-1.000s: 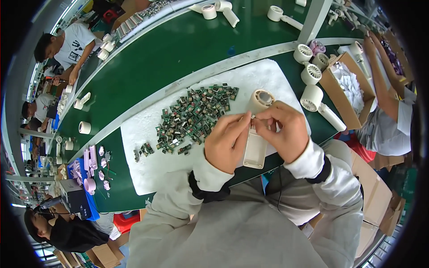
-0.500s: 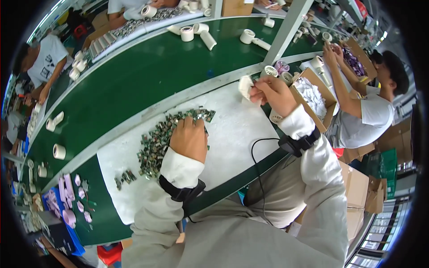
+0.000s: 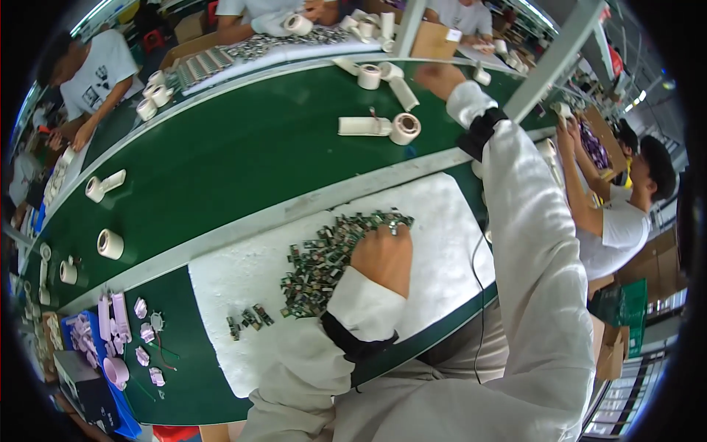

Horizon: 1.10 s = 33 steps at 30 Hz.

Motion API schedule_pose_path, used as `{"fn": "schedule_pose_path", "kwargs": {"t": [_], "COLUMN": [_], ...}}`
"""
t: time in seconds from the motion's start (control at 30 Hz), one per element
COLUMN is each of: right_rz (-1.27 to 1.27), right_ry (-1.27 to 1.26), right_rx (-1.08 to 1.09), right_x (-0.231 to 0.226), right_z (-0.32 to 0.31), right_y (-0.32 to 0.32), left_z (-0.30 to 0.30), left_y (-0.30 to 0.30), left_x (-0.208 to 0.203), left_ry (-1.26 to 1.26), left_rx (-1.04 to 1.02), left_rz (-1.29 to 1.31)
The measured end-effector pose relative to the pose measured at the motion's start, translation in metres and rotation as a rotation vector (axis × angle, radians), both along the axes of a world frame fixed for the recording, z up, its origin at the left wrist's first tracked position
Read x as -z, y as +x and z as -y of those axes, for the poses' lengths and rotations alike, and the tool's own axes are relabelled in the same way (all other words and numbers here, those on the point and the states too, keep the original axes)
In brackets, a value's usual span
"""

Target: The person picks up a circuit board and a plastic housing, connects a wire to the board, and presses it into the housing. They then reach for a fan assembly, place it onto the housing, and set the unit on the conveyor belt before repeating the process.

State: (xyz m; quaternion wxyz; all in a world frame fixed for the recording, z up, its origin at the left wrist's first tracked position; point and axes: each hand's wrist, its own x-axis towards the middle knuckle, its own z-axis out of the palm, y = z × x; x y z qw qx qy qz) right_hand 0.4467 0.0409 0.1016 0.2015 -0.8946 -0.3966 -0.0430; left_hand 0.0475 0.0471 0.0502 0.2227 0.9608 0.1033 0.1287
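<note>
My left hand [image 3: 383, 258] rests on the right side of a heap of small green circuit boards [image 3: 313, 269], its fingers curled and closed. The fingertips are mostly hidden, so what they hold, if anything, does not show. Beneath the heap lies a white foam sheet [image 3: 449, 221]. My right hand [image 3: 440, 79] is stretched far out over the green belt [image 3: 258, 140], smeared by motion; its fingers cannot be read. White round-headed housings [image 3: 368, 76] stand just left of it. Nearer on the belt lies another white housing [image 3: 405, 129] with a flat handle pointing left.
A few boards [image 3: 250, 318] lie apart at the sheet's left. Pink parts [image 3: 118, 324] and a blue tray [image 3: 121, 390] are at the near left. A grey post [image 3: 552, 66] rises beyond my right arm. A black cable [image 3: 475, 276] crosses the sheet's right edge. Co-workers sit around the belt.
My right hand has gone from the sheet's far right corner, where it held a white part, out over the belt. A white housing with a handle now lies on the belt. My left hand stays at the heap.
</note>
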Motion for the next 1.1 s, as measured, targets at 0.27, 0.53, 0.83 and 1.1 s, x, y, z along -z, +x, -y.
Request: {"fn": "schedule_pose_path", "kwargs": {"t": [0.27,0.53,0.83,1.1], "right_rz": [-0.172,-0.273,-0.597,-0.104], "right_ry": [-0.242,-0.018,-0.014,-0.092], "right_rx": [0.362,0.355,0.334,0.358], "right_x": [0.094,0.065,0.135,0.114], "right_z": [0.0,0.042,-0.015,0.013], "right_y": [0.03,0.052,0.06,0.106], "left_z": [0.005,0.013,0.011,0.019], "left_y": [0.002,0.015,0.01,0.012], "left_x": [0.005,0.018,0.02,0.024], "left_ry": [-0.135,0.04,0.039,0.093], "left_rx": [0.056,0.099,0.073,0.125], "left_rz": [0.018,0.114,-0.227,-0.139]}}
